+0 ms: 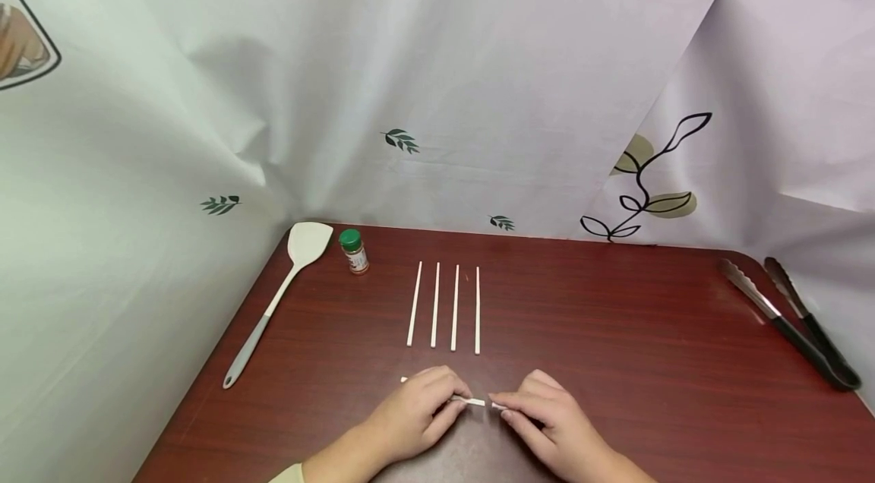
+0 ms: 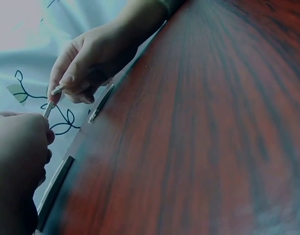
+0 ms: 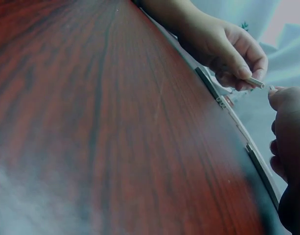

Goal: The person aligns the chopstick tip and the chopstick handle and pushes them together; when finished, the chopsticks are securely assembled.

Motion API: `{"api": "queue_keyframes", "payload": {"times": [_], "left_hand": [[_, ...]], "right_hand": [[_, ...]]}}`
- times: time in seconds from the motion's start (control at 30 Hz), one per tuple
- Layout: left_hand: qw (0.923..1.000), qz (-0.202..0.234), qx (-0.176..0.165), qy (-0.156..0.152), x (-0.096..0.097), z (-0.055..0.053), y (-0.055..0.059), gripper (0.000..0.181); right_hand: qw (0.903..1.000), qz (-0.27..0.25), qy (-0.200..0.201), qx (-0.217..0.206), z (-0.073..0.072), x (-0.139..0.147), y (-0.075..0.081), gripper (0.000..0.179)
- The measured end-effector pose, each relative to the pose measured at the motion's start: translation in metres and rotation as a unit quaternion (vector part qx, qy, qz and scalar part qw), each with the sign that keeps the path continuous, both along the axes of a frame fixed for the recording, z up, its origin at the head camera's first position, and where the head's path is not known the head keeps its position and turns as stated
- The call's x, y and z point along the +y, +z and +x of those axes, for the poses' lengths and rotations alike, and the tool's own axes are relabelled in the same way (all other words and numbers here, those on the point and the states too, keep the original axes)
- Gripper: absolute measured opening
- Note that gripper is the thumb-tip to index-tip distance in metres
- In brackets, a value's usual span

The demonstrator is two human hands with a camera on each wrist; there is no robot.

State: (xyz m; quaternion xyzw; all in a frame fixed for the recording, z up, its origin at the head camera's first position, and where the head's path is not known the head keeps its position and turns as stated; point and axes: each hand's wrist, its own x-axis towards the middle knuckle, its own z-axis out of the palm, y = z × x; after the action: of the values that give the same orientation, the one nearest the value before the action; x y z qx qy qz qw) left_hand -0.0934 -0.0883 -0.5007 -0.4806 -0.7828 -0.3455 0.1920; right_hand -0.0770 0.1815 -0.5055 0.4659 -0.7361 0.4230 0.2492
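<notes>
My left hand pinches a slim white straw between thumb and fingers, its end pointing right. In the right wrist view this end looks hollow. A white tip shows beyond the left hand's far side, the rest hidden by that hand. Facing it, my right hand pinches a short white piece, mostly covered by the fingertips. A narrow gap separates the two white ends. Both hands are over the table's near middle. Beyond them, several white straws lie side by side, lengthwise away from me.
A white spatula with a grey handle lies along the table's left edge. Beside its head stands a green-capped spice jar. Metal tongs with black handles lie at the far right. Patterned white fabric hangs behind the table.
</notes>
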Motion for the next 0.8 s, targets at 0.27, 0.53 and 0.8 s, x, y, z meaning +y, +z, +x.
{"api": "queue_keyframes", "payload": {"times": [0.27, 0.53, 0.8], "left_hand": [[0.9994, -0.015, 0.014, -0.03, 0.0013, 0.0004, 0.0013, 0.009], [0.9992, -0.012, 0.013, -0.036, 0.0017, 0.0019, 0.0014, 0.012], [0.9997, -0.007, -0.003, -0.023, 0.003, 0.0047, 0.0, 0.007]], "right_hand": [[0.9998, 0.003, 0.018, -0.007, 0.0005, -0.0001, -0.0041, 0.019], [0.9998, 0.01, 0.015, -0.009, 0.0008, 0.0009, -0.0059, 0.02], [0.9997, 0.011, 0.016, -0.014, 0.0003, 0.0021, -0.0079, 0.022]]}}
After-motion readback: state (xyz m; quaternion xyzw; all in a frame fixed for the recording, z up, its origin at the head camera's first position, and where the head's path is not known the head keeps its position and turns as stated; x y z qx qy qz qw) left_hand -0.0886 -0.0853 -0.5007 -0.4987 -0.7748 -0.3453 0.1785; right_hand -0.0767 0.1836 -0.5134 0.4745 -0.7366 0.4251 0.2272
